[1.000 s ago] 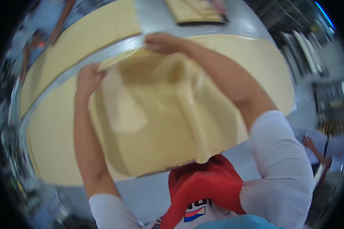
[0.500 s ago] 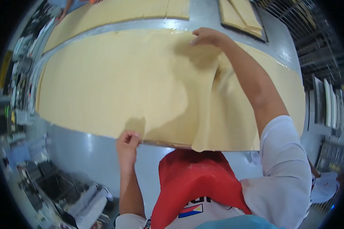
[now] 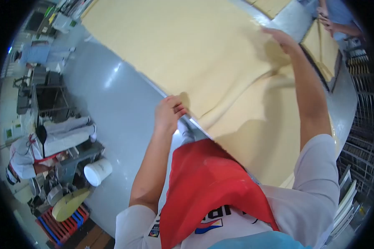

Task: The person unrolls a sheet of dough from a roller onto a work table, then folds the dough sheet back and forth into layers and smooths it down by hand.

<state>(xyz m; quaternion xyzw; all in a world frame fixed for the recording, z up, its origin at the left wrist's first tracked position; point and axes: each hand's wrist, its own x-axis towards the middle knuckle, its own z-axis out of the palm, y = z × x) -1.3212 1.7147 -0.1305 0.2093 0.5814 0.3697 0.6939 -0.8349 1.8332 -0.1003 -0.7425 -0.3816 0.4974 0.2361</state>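
A broad, thin, pale yellow sheet point(image 3: 187, 45), like rolled dough or sponge cake, covers the worktable in front of me. At its near edge my left hand point(image 3: 169, 114) is closed, the fingers curled on the sheet's border. My right hand point(image 3: 281, 40) reaches across to the far edge, its fingers pinched on the sheet and slightly blurred. Between the hands a raised fold runs diagonally. To the right of that fold lies more of the same yellow material, partly shaded by my arm.
Another yellow slab point(image 3: 272, 6) lies beyond the sheet. At upper right a co-worker's hands point(image 3: 326, 23) are by a tray of yellow slabs point(image 3: 320, 50). Racks point(image 3: 363, 120) stand on the right. At left are a person in white point(image 3: 50, 141) and a white bucket point(image 3: 97, 171).
My view has turned, so the table now runs diagonally. The fold between my hands has changed shape. Both hands remain at the sheet's opposite edges.
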